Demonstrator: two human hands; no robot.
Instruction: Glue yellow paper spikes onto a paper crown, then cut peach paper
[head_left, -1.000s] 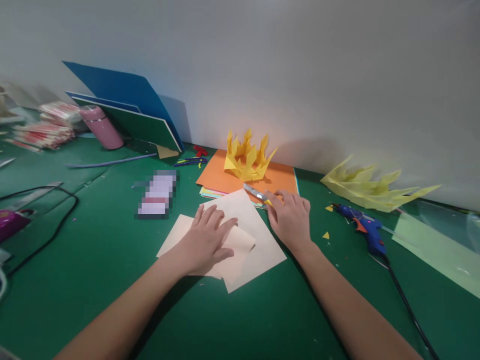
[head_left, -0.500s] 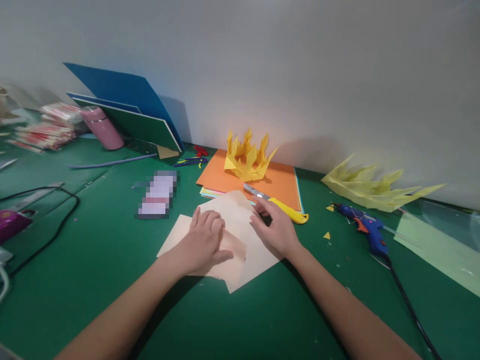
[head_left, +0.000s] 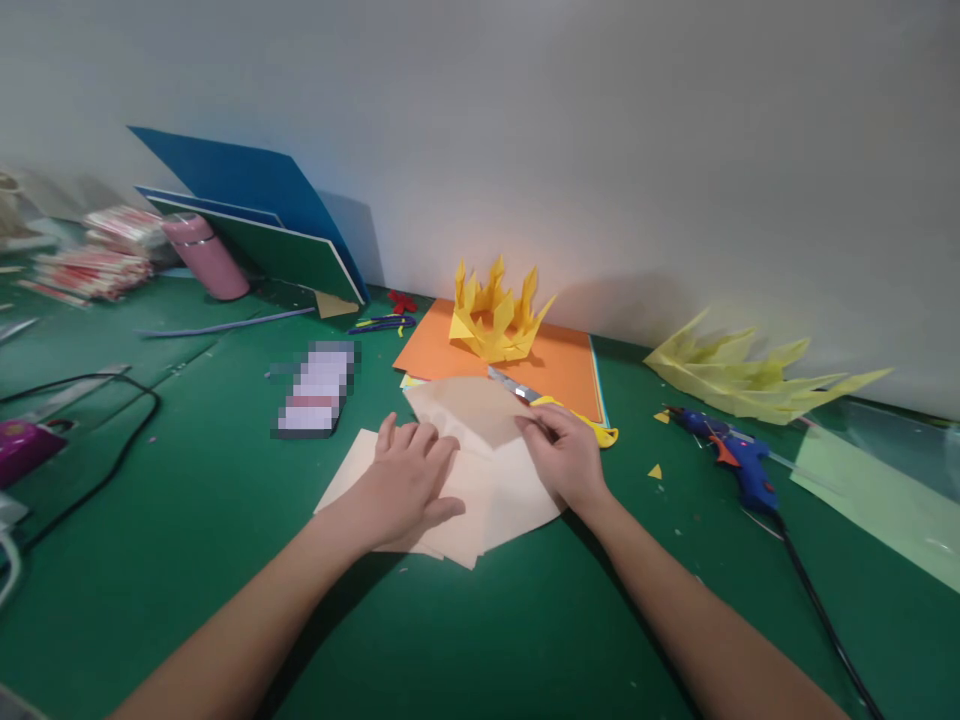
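A cream paper sheet [head_left: 480, 480] lies on the green table [head_left: 225, 500], partly folded. My left hand [head_left: 409, 475] rests flat on it with fingers stretched out, pressing it down. My right hand [head_left: 562, 455] pinches the sheet's right edge and lifts a flap [head_left: 469, 410] of it off the table. A yellow utility knife [head_left: 559, 405] lies just behind my right hand, its blade pointing left, on the edge of an orange paper stack [head_left: 562, 365].
A yellow folded paper crown [head_left: 495, 315] sits on the orange stack. A blue glue gun [head_left: 735, 460] with a black cord lies right, near pale yellow paper shapes [head_left: 742, 375]. Blue and green boards [head_left: 255, 220], a pink bottle [head_left: 204, 257] and cables lie left.
My right hand left the utility knife, came to the cream sheet, took its right edge and raised a flap. My left hand stayed pressing on the paper.
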